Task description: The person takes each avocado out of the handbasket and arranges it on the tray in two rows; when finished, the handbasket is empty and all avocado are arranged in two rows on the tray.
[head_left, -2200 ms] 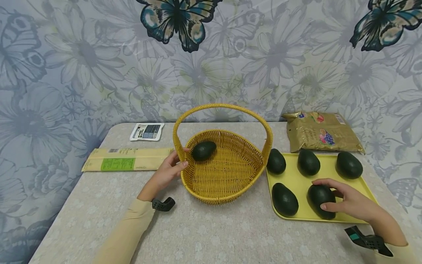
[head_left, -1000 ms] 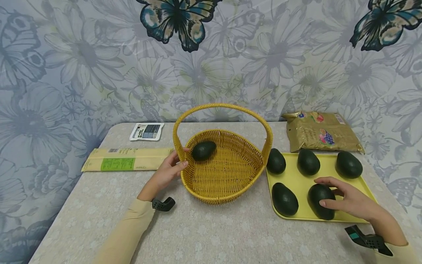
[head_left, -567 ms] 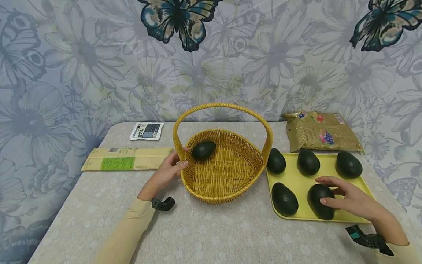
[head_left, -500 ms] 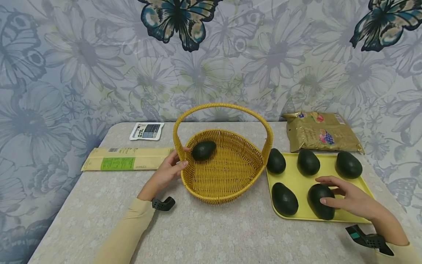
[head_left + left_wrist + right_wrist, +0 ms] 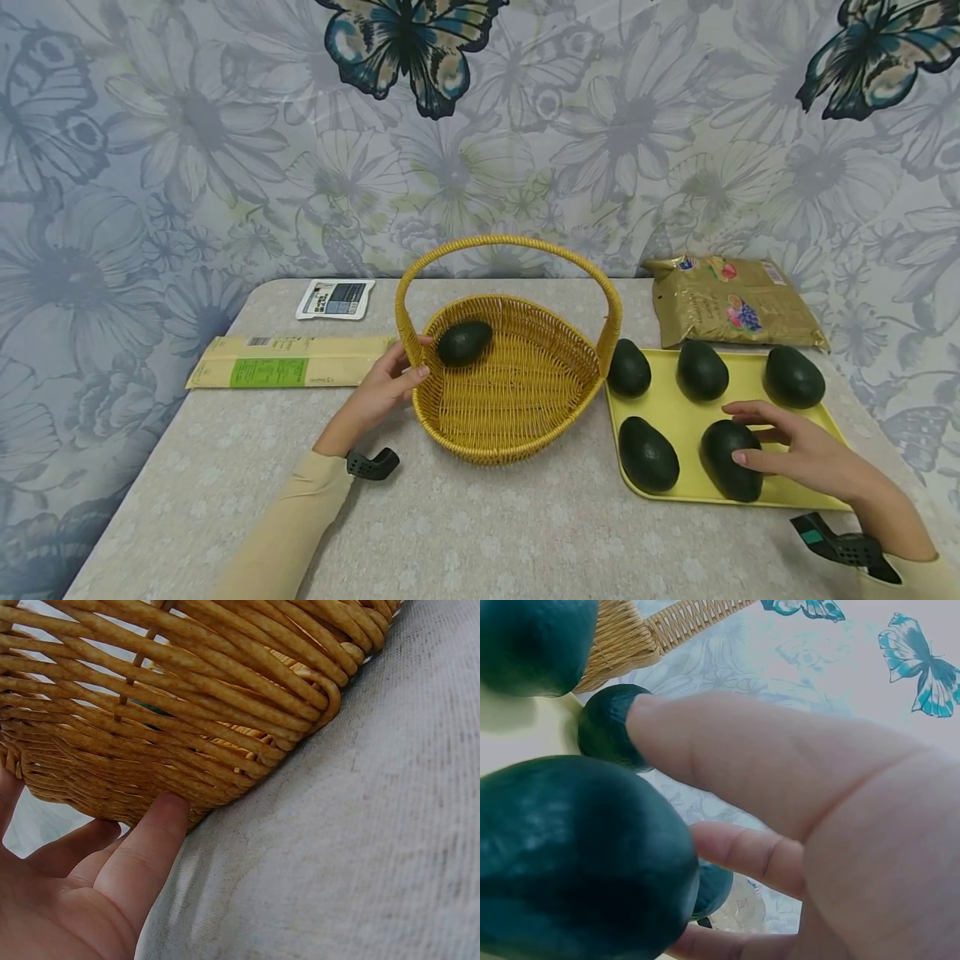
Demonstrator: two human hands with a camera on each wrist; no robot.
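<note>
The left hand [image 5: 380, 389] holds the left side of a yellow wicker basket [image 5: 498, 433] at the foot of its arched handle. In the left wrist view, its fingers press against the woven outer wall. One dark green avocado [image 5: 465, 343] lies inside the basket near that hand. Over the front right of a yellow tray [image 5: 688, 427] is the right hand [image 5: 806, 450], its thumb and fingers spread loosely around an avocado [image 5: 729, 462]. The index finger stands off the fruit's top, and the thumb overlaps its right side. That avocado rests on the tray.
Other avocados lie on the tray, one of them front left [image 5: 648, 454]. A gold snack bag [image 5: 731, 300] lies behind the tray. Left of the basket are a pale yellow packet [image 5: 277, 362] and a small white pouch [image 5: 334, 299]. A floral cloth [image 5: 510, 150] hangs behind the table.
The right hand has shifted slightly right, and its index finger has come away from the top of the avocado. That avocado, the left hand and the basket hold their places.
</note>
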